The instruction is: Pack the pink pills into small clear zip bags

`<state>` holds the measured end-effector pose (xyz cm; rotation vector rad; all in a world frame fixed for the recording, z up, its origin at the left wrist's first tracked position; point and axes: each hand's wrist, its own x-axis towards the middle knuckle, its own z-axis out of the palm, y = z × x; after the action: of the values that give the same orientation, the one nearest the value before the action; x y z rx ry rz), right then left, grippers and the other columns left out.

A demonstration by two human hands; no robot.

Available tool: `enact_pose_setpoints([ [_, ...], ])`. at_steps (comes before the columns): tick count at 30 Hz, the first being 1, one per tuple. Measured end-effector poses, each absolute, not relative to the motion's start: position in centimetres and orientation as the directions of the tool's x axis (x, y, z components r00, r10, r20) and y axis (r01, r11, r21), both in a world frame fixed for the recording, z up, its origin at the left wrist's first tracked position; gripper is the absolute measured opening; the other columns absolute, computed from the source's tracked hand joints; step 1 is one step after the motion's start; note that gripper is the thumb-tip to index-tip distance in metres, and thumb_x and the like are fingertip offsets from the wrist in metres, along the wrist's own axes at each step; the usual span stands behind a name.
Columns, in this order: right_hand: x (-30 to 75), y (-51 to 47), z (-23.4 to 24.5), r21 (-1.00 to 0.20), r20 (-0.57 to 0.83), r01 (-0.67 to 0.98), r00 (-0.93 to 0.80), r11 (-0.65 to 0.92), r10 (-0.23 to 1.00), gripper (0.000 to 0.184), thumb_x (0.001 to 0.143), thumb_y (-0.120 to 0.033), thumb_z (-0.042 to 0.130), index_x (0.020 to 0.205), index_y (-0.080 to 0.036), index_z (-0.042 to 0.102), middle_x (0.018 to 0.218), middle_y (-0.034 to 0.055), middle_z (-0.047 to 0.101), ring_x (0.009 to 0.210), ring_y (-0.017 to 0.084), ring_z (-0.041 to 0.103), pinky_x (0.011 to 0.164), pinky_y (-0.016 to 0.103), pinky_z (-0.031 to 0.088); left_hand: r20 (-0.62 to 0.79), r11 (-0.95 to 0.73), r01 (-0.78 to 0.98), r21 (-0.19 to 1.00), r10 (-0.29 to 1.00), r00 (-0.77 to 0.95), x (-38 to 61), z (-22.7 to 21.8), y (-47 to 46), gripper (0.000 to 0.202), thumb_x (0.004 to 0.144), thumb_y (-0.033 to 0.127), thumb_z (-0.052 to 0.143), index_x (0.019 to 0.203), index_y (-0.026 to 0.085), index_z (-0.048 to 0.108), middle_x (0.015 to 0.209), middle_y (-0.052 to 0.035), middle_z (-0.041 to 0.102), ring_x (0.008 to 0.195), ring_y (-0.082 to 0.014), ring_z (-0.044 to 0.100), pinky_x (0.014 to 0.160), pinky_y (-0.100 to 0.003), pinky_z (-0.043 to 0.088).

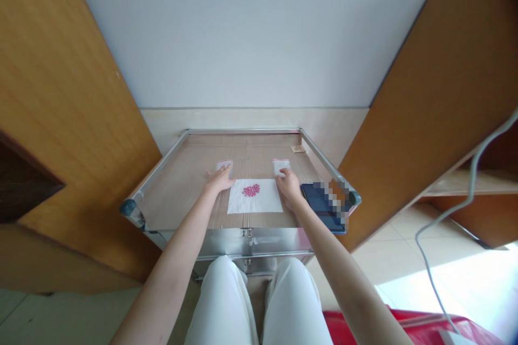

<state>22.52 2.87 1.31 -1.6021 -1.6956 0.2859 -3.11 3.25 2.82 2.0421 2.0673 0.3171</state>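
My left hand [220, 179] rests at the upper left of a white sheet [259, 205], fingers spread, over the lower part of a small clear zip bag [224, 163]. Opposite it, my right hand [288, 185] lies at the sheet's upper right with its fingers bent and a gap between thumb and forefinger. Its fingertips touch or almost touch a second small zip bag [280, 165]. A cluster of small round pink pills or beads [251, 190] sits on the sheet between my hands. Neither hand holds anything that I can see.
The metal cart [246, 132] has a raised rail around its brown top. A dark tablet or phone [319, 207], partly pixelated, lies right of my right hand. A small tan label [298, 149] is at the back right. Wooden panels flank the cart; a grey cable [471, 183] hangs at right.
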Motion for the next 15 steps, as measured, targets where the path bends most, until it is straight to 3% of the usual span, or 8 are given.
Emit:
enact_pose_setpoints([
  [4, 22.7, 3.3, 2.2, -0.316, 0.296, 0.936, -0.058, 0.155, 0.953, 0.029, 0.075, -0.027, 0.045, 0.100, -0.015, 0.054, 0.098, 0.0130, 0.059, 0.090, 0.023, 0.054, 0.077, 0.031, 0.032, 0.054, 0.025, 0.958, 0.287, 0.998, -0.042, -2.8, 2.4, 2.9, 0.067, 0.071, 0.042, 0.048, 0.130, 0.023, 0.023, 0.135, -0.0155, 0.025, 0.120, -0.0327, 0.028, 0.094, -0.060, 0.005],
  [8, 22.4, 3.4, 2.6, -0.150, 0.260, 0.972, -0.139, 0.182, 0.956, 0.024, 0.078, -0.027, 0.044, 0.096, -0.018, 0.056, 0.096, 0.0112, 0.060, 0.085, 0.021, 0.055, 0.077, 0.032, 0.030, 0.119, 0.027, 0.957, 0.289, 0.991, -0.064, -2.6, 2.5, 2.4, 0.066, 0.071, 0.039, 0.048, 0.130, 0.021, 0.023, 0.134, -0.0153, 0.028, 0.119, -0.0321, 0.029, 0.094, -0.060, 0.009],
  [12, 22.2, 3.5, 2.6, -0.105, 0.246, 0.980, -0.138, 0.168, 0.959, 0.026, 0.082, -0.026, 0.036, 0.088, -0.018, 0.060, 0.091, 0.0114, 0.061, 0.080, 0.020, 0.057, 0.075, 0.033, 0.030, 0.336, -0.068, 0.946, 0.318, 0.941, -0.045, -2.2, 2.9, 1.5, 0.053, 0.073, 0.030, 0.049, 0.123, 0.021, 0.036, 0.128, -0.0123, 0.038, 0.119, -0.0289, 0.031, 0.096, -0.056, 0.014],
  [15, 22.2, 3.6, 2.5, -0.186, 0.291, 0.975, -0.065, 0.123, 0.954, 0.028, 0.082, -0.025, 0.036, 0.084, -0.018, 0.063, 0.089, 0.0110, 0.062, 0.079, 0.019, 0.058, 0.074, 0.032, 0.031, 0.548, -0.216, 0.908, 0.360, 0.836, -0.018, -1.7, 3.3, 0.6, 0.039, 0.075, 0.021, 0.046, 0.113, 0.020, 0.046, 0.120, -0.0098, 0.047, 0.113, -0.0241, 0.039, 0.098, -0.051, 0.017],
])
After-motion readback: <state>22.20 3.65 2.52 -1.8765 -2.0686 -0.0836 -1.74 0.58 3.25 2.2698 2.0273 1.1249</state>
